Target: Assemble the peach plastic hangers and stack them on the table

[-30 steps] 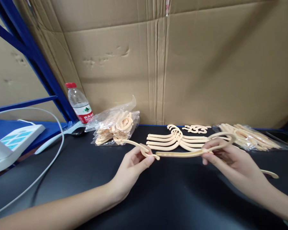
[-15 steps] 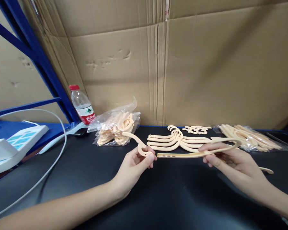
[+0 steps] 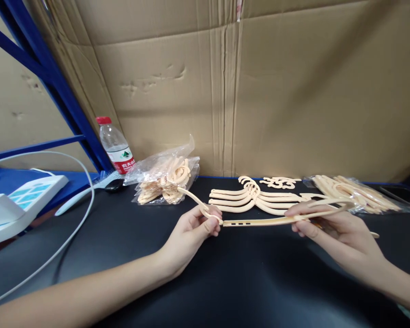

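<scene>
My left hand (image 3: 191, 232) pinches a beige plastic hook piece (image 3: 195, 199) that curves up to the left. My right hand (image 3: 331, 230) grips a long beige hanger arm (image 3: 259, 222) with small slots near its left end. The slotted end meets the hook piece at my left fingertips. Both are held just above the black table (image 3: 225, 282). Behind them lies a row of several assembled beige hangers (image 3: 249, 200).
A clear bag of beige parts (image 3: 164, 175) sits at the back left, another bag (image 3: 358, 193) at the back right, loose hooks (image 3: 279, 183) between. A water bottle (image 3: 115, 146), white device (image 3: 17, 205) with cable, blue rack post and cardboard wall stand behind.
My left hand has turned the hook piece and brought its end against the slotted end of the arm. My right hand has lowered and flattened the arm slightly.
</scene>
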### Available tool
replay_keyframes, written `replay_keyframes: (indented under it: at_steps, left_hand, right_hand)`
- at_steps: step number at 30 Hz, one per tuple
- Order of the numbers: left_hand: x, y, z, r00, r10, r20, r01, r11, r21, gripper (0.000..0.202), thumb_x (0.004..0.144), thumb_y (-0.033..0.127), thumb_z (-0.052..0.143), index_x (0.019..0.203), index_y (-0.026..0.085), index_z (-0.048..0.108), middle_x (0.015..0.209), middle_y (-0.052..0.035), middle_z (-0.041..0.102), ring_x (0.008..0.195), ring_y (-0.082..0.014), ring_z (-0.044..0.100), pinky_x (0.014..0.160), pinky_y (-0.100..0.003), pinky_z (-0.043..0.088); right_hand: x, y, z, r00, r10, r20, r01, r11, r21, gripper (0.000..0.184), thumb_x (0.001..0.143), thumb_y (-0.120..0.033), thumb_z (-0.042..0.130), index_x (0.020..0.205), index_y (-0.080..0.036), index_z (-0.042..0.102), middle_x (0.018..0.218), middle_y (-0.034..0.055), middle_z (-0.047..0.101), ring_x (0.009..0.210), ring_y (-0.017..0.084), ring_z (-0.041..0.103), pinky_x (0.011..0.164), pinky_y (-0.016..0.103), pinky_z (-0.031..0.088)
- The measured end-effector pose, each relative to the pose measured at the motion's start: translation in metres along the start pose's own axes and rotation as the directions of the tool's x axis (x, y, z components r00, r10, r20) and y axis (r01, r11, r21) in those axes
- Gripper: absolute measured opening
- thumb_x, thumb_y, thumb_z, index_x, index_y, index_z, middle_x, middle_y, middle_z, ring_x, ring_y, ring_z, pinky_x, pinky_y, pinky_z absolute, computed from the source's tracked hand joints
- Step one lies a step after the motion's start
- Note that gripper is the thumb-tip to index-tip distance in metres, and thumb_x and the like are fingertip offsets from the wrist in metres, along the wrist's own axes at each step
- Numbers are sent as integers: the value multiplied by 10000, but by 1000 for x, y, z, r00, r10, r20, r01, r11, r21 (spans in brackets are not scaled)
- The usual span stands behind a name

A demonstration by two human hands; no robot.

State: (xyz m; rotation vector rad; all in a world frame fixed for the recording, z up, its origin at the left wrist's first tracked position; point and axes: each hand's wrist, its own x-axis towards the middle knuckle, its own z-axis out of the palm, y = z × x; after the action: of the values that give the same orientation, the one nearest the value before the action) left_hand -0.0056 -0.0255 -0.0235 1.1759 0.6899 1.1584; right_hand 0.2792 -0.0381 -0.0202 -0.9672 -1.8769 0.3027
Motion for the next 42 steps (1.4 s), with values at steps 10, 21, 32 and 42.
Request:
replay_keyframes:
  at_steps: [10,21,32,42]
  left_hand:
    - [-4,0,2,976,-107,191,137,978,-156,144,812,213,724,808,122,613,957,-83,643,747,-157,643,726,-293,502]
    - [-4,-5,1,985,-77,153,94,990,-109,250,757,263,784,750,114,584,783,-51,641,615,-107,560,582,-226,411]
    - [-7,-4,9,1000,-26,18,27,998,-59,308,749,254,776,725,165,482,646,8,596,518,-88,484,508,-215,334]
    - [-11,-4,14,994,0,-109,-8,997,-80,296,721,205,788,688,154,498,675,7,633,534,-81,519,519,-204,368]
  right_hand:
    - [-2,-5,2,997,-71,-7,70,997,-40,112,887,-279,628,967,-323,693,911,-24,723,748,145,672,668,224,553]
    - [-4,-23,5,989,-148,0,148,989,-18,182,874,-175,609,977,-307,681,905,-35,725,785,132,689,745,196,568]
    - [-18,-33,14,997,-40,-67,38,999,-27,132,864,-241,630,922,-328,710,912,2,743,784,227,705,767,350,604]
    - [-12,-43,18,981,178,-74,-173,982,77,145,868,-369,635,905,-260,723,786,19,723,615,166,690,580,218,596]
